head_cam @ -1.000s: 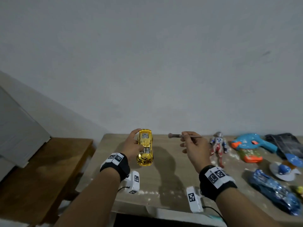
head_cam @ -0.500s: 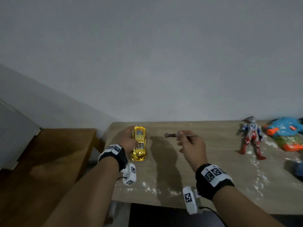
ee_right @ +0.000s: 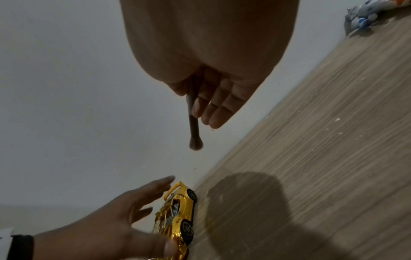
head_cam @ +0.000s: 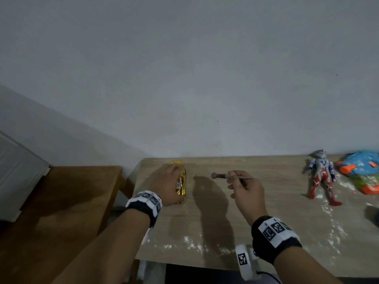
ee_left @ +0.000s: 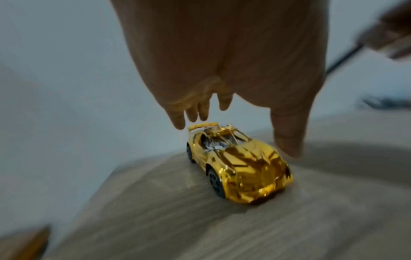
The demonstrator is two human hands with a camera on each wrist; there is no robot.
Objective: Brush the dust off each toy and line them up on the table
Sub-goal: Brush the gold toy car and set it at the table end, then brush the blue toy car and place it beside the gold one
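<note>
1. Your left hand [head_cam: 168, 184] hovers over the car [head_cam: 182, 182] with straight fingers spread apart. In the left wrist view the fingertips [ee_left: 179, 123] sit above the roof and the thumb hangs beside the hood; whether any of them touches the car [ee_left: 238, 163] you cannot tell, as that view is blurred.
2. Your right hand [head_cam: 246, 191] pinches the brush [head_cam: 229, 176] near the middle of its handle, thumb and fingers curled round it, held above the table [head_cam: 266, 232].
3. The brush lies roughly level, its long axis along the table's far edge, bristles pointing left toward the car. Your fingers hide part of the handle.
4. The car stands on its wheels at the table's far left corner, long axis running from the far edge toward the near edge, nose toward you. In the head view your left hand covers most of it; the right wrist view shows its side [ee_right: 177, 216] with two wheels.
5. Well to the right, near the far edge, a figure [head_cam: 322, 177] lies on its back, head toward the wall.
6. At the right edge of the head view a blue and orange toy [head_cam: 363, 171] is cut off by the frame.
7. White dust [head_cam: 194, 245] speckles the table near the near edge and around the figure.
</note>
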